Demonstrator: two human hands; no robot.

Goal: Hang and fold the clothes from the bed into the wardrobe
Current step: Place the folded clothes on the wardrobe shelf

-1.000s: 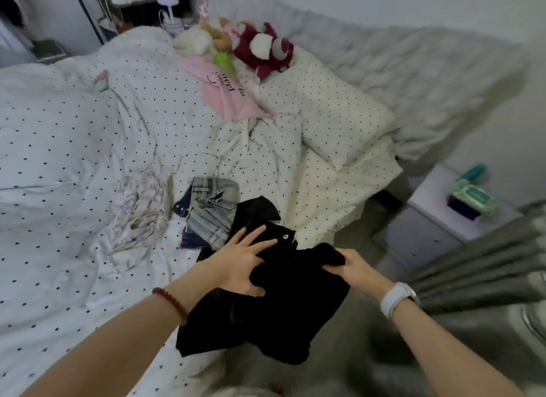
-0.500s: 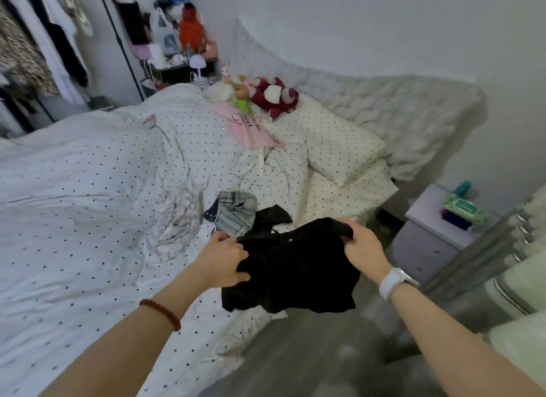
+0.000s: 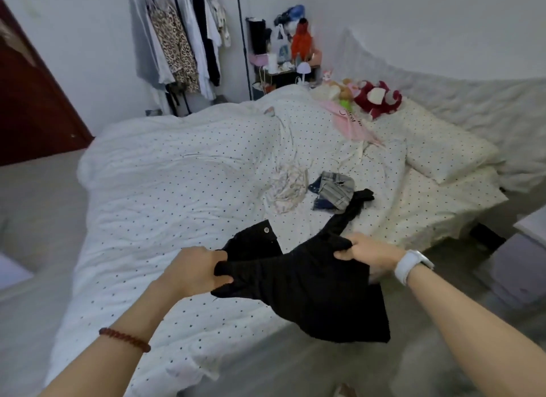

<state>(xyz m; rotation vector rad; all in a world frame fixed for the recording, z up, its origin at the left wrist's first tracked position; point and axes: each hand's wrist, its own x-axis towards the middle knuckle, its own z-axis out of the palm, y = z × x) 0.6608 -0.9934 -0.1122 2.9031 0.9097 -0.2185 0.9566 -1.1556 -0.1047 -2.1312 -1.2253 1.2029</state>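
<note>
**Black garment lifted off bed edge, tail still dragging**

Grip: left hand [image 3: 197,269] clenched on a bunched fold at the garment's left edge; right hand [image 3: 367,251] grasping its upper right edge. The black garment [image 3: 313,287] hangs between them over the near side of the bed [image 3: 165,189], low in view at about 6 o'clock.

Risks, as I judge them:
- A dark strip trails from the right hand up toward 1 o'clock and ends touching the denim piece [image 3: 335,189]. Whether it belongs to the held garment or is a separate item I cannot tell. Pulling away now could drag the denim along or off the mattress.
- Both holds are on bunched cloth, so the piece may unfold unevenly or slip.

Around, left to right: dark red door [image 3: 32,112] at 9 o'clock; clothes rail [image 3: 183,41] with hung garments at 11; crumpled pale cloth [image 3: 286,186] mid-bed, just left of the denim; cluttered side table [image 3: 283,65] at 12; plush toys [image 3: 375,96] and pillow [image 3: 443,148] toward 2. The bed itself lies between the person and the rail.
</note>
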